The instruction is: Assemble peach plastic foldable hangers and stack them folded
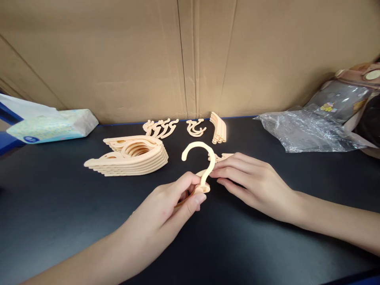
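Note:
My left hand (pixel 175 208) pinches a cream plastic hanger (pixel 199 189) between thumb and fingers, above the black table. Its curved hook (pixel 204 150) stands upright, opening to the left; much of the hanger's body is hidden behind my fingers. To the right, my right hand (pixel 252 184) has its fingers stretched out, with the fingertips just behind and beside the hook. Whether they touch it I cannot tell. Small cream parts (pixel 222 156) lie just beyond the right fingers and are partly covered by them.
A stack of folded hanger bodies (pixel 133 162) is at left. Behind lie loose hooks (pixel 162 128), more hooks (pixel 196 127) and a bundle of curved arms (pixel 219 127). A tissue pack (pixel 56 124) sits far left; clear plastic wrap (pixel 308 130) and a bottle (pixel 335 99) are right. Cardboard (pixel 133 59) stands behind.

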Available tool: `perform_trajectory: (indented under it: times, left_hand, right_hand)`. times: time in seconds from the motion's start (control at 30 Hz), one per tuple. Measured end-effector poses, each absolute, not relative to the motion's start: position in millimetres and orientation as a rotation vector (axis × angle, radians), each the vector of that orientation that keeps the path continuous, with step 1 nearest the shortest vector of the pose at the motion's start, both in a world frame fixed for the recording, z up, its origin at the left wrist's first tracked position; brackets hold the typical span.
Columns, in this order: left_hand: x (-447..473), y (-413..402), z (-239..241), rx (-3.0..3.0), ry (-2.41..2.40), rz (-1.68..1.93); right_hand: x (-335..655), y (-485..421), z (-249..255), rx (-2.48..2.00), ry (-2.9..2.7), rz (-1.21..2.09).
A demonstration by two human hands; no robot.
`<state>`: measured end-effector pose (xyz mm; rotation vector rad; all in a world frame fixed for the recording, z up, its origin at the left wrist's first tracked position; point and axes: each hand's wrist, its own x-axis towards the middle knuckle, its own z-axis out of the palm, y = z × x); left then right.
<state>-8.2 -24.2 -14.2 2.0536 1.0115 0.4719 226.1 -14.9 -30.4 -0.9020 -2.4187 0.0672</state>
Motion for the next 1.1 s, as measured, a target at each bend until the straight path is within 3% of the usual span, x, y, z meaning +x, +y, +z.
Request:
perform_trajectory:
  times: [0.33,1.1]
  left_hand:
    - [-11.7,-8.7,-18.7,1.541,0.966,0.647]
    - [-8.3,-5.1,-6.7,1.316,0.957,0.58]
  right_hand:
    - [220.7,-15.0,-32.5,-0.929,-2.483,-0.185]
    - [217.8,-24.0,-31.9,-0.819,-2.533,0.044]
